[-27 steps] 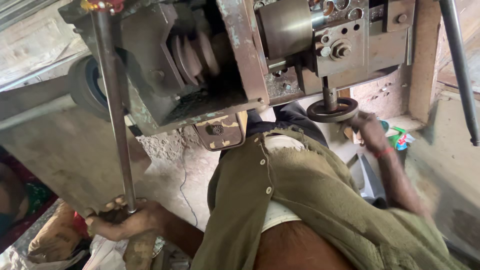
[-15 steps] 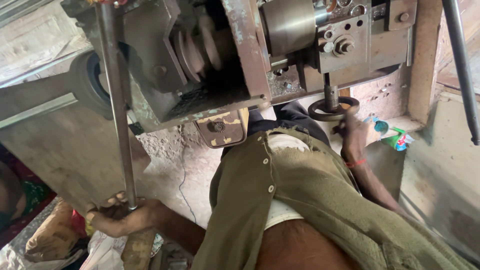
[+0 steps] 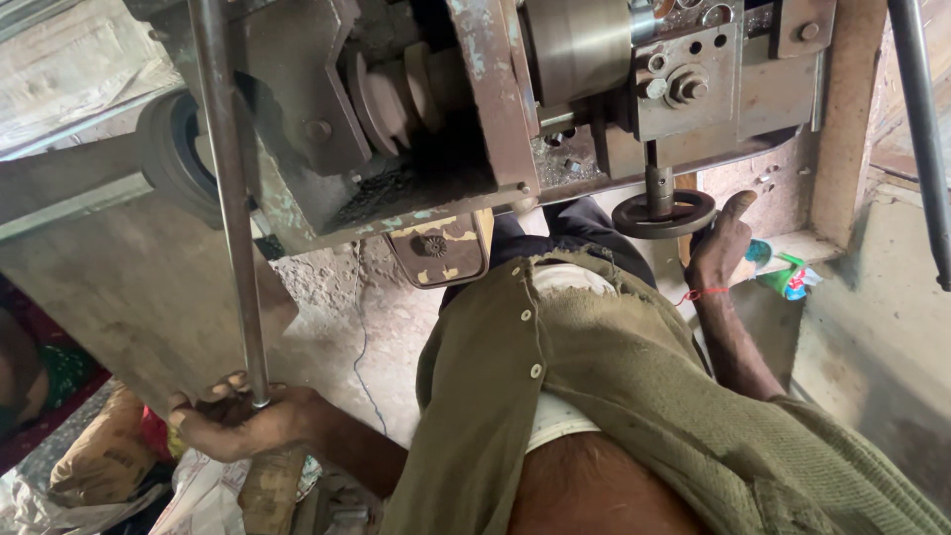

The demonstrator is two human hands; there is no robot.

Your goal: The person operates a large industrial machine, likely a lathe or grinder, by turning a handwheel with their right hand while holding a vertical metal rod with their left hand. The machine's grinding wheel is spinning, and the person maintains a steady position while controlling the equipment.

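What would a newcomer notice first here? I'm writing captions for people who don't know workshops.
First, the big rusty metal machine filling the top of the view, with stepped pulleys at its middle. Next, the left hand at lower left gripping the bottom end of a long steel rod that runs upward. At right, the right hand touches a small black handwheel under the machine.

dusty floor (image 3: 327, 327) (concrete), sacks (image 3: 94, 466), green wrapper (image 3: 788, 277)
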